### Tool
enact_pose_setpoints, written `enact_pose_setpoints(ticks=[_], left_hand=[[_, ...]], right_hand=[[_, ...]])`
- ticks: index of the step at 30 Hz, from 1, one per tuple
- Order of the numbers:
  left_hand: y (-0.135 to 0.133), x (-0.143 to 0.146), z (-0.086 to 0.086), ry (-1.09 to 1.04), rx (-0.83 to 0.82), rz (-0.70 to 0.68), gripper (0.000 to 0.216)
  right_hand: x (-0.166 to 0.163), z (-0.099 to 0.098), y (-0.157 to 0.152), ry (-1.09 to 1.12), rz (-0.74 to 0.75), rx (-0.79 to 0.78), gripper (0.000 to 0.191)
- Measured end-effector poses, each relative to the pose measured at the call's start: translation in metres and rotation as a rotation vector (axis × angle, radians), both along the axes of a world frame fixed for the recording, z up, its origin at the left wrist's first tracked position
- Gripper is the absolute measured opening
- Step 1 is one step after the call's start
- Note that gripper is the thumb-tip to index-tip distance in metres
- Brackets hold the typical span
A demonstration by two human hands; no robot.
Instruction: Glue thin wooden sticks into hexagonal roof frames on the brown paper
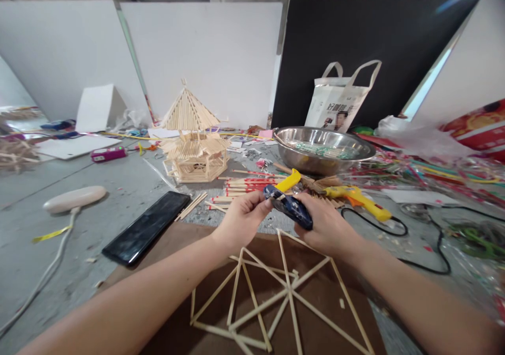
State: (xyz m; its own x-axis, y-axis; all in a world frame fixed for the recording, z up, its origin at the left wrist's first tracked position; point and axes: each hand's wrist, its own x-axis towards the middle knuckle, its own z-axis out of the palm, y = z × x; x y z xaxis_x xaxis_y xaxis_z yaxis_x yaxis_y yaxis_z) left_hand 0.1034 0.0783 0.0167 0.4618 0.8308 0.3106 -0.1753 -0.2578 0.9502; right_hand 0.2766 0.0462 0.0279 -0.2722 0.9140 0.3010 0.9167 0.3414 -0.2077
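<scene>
My right hand (321, 221) is closed around a dark blue and yellow hand tool (294, 208), which looks like a cutter. At its left end, the fingertips of my left hand (244, 215) are pinched together. A small pale bit, seemingly the end of a wooden stick (281, 198), shows there; my fingers hide the rest. Below both hands lies a flat frame of thin wooden sticks (289, 287), with several spokes meeting at one point, on a brown board (331, 323). Red-tipped sticks (252, 184) lie loose just beyond my hands.
A stick-built pavilion model (193, 134) stands behind, left of a steel bowl (303, 155). A black phone (148, 229) and a white corded device (74, 199) lie left. At right are a yellow glue gun (361, 202), its black cord and plastic wrappings. A tote bag (335, 102) leans on a black panel.
</scene>
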Motion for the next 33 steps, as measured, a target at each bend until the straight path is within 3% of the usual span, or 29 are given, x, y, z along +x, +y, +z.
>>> enact_pose_setpoints(ticks=[16,23,27,33], left_hand=[[-0.0025,0.0022,0.0008,0.021,0.076,0.018,0.027],[-0.0012,0.0016,-0.0042,0.1,0.212,0.077,0.022],[-0.0022,0.0,-0.0054,0.186,0.267,0.124,0.025],[0.0008,-0.0001,-0.0046,0.174,0.235,0.048,0.026]], right_hand=[[-0.0042,0.0023,-0.0043,-0.129,-0.091,-0.043,0.03],[-0.0074,0.0038,-0.0038,-0.128,-0.114,-0.063,0.025],[-0.0085,0.0017,-0.0027,-0.095,-0.087,-0.058,0.027],[-0.0055,-0.0031,-0.0015,-0.025,-0.029,-0.081,0.034]])
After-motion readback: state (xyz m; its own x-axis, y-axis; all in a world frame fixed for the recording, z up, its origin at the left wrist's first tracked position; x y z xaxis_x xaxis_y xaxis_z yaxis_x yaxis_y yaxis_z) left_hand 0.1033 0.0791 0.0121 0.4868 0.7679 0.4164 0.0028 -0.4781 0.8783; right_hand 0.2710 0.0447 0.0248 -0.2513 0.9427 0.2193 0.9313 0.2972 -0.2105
